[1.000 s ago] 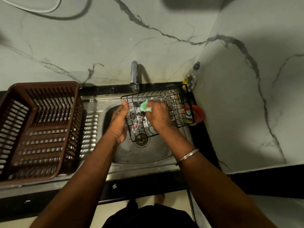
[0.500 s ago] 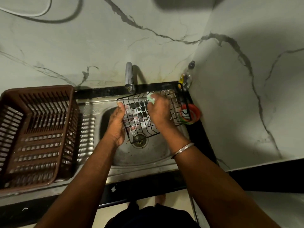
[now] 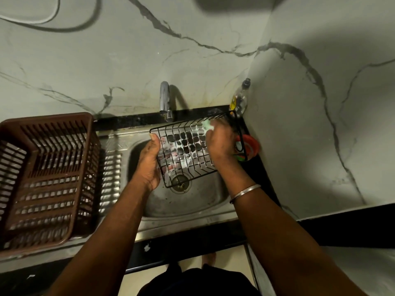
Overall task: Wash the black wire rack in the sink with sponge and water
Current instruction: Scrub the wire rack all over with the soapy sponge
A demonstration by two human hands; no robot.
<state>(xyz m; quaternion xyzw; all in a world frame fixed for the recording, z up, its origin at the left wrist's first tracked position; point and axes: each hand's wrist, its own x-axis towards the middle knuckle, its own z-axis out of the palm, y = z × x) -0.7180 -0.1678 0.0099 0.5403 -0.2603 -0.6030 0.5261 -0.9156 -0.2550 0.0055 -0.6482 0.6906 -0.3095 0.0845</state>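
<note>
Now left grip (image 3: 149, 165) clasps wire rack (image 3: 184, 146); right grip (image 3: 220, 144) pinches sponge (image 3: 207, 124) against it.

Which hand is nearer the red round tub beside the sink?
Right. The right hand scrubs beside the red round tub; the left hand grips the black wire rack on its far side.

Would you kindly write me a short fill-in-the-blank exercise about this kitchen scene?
1. The right hand holds a pale green ____ against the black wire rack.
2. The left hand grips the rack over the stainless steel ____.
3. A slotted brown plastic basket stands on the person's ____ side.
4. A silver bangle circles the ____ wrist.

Missing words: sponge; sink; left; right.
</note>
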